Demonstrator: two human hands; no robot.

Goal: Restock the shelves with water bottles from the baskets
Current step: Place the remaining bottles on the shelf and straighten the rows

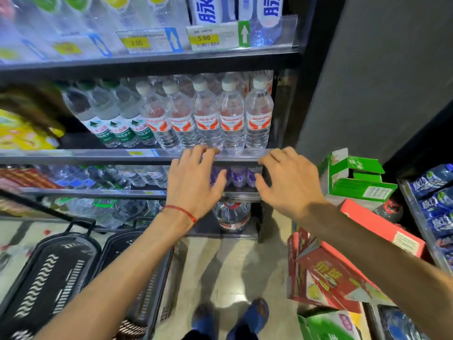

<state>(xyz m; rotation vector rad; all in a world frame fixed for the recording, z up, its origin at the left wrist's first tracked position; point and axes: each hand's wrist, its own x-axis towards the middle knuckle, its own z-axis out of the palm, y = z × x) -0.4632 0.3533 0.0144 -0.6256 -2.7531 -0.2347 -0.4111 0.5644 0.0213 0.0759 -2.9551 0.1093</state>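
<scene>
Head view, centre of frame. The left hand [193,179] and right hand [291,182] are both empty, fingers spread and relaxed. They reach side by side toward the front rail [98,157] of the middle shelf. Whether the fingertips touch the rail or the bottle bases cannot be told.

**Risk.** The water bottles [208,119] stand upright in a tight front row, shoulder to shoulder, right at the rail. A push at the base or a knock at the shoulder would likely tip one into its neighbours. It could also send one forward over the low rail onto the floor. Thin clear plastic probably gives under a hard squeeze, so a bottle gripped too high may slip. The open red cartons [326,273] at lower right crowd the right forearm and could be caught on withdrawal.

**Task object.** The bottles are clear and ribbed, with white caps and red-and-white labels facing forward. More rows stand behind them. They fill the right half of the middle shelf, beside green-labelled bottles [115,128] to their left.

The black baskets [49,273] sit at lower left, well apart from both hands. Their contents are not readable.
</scene>
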